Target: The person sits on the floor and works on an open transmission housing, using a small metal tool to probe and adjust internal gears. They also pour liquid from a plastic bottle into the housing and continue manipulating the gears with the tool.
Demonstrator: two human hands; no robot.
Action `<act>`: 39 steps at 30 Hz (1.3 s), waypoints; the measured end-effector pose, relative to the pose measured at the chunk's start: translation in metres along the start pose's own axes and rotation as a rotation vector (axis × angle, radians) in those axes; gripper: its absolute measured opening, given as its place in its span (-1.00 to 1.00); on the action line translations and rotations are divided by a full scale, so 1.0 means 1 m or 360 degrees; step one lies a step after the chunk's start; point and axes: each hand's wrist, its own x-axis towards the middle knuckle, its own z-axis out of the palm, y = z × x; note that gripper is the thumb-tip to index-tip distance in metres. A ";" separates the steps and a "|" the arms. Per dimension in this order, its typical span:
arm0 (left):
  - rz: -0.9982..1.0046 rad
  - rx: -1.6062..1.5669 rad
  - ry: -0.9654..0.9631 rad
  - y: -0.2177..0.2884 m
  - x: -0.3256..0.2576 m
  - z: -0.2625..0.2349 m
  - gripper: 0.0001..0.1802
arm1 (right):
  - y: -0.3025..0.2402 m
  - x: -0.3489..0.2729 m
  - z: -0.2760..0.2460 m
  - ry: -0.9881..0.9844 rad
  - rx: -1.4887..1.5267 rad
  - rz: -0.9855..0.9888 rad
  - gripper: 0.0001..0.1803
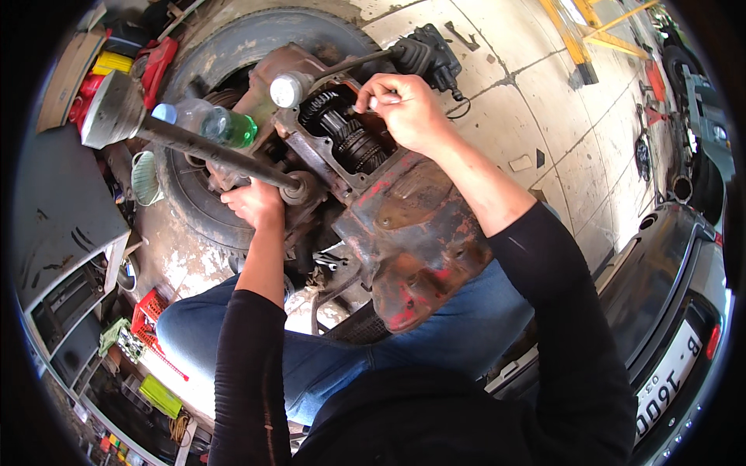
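A rusty gearbox [423,217] with patches of red paint lies tilted before my knees. Its top opening shows metal gears [353,140]. Over the far right of this opening is my right hand [404,109], fingers pinched together around something small and pale that I cannot make out. My left hand [258,203] is curled against the housing at the left side, close under a long metal shaft [217,155]; some of its fingers are hidden. That shaft ends in a wide, blocky metal head [113,109]. A gear lever with a white round knob [287,91] reaches across the far edge of the opening.
A large tyre [206,221] lies under and behind the gearbox. On the left stand a bottle with green liquid [233,128], a green mesh basket [145,177] and a grey cabinet [62,210]. To the right are a dark car [660,272] and a yellow metal frame [567,35].
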 end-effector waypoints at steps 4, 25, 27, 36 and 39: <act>0.0017 -0.0008 -0.0046 0.001 -0.001 -0.003 0.17 | 0.003 -0.006 0.006 -0.0133 -0.0252 0.0130 -0.66; 0.0010 -0.0011 -0.0038 -0.001 0.003 0.000 0.20 | -0.010 -0.008 0.017 -0.0119 -0.0266 -0.0116 -0.71; 0.0019 0.0021 -0.0018 -0.003 0.004 0.004 0.19 | -0.004 -0.009 0.019 -0.0131 -0.0323 -0.0120 -0.70; -0.0025 -0.0074 0.0004 -0.003 0.007 0.005 0.18 | 0.002 -0.007 0.017 -0.0209 -0.0302 -0.0081 -0.57; -0.0004 -0.0065 -0.0022 0.000 0.001 0.002 0.15 | 0.003 -0.008 0.019 -0.0240 -0.0005 0.0082 -0.74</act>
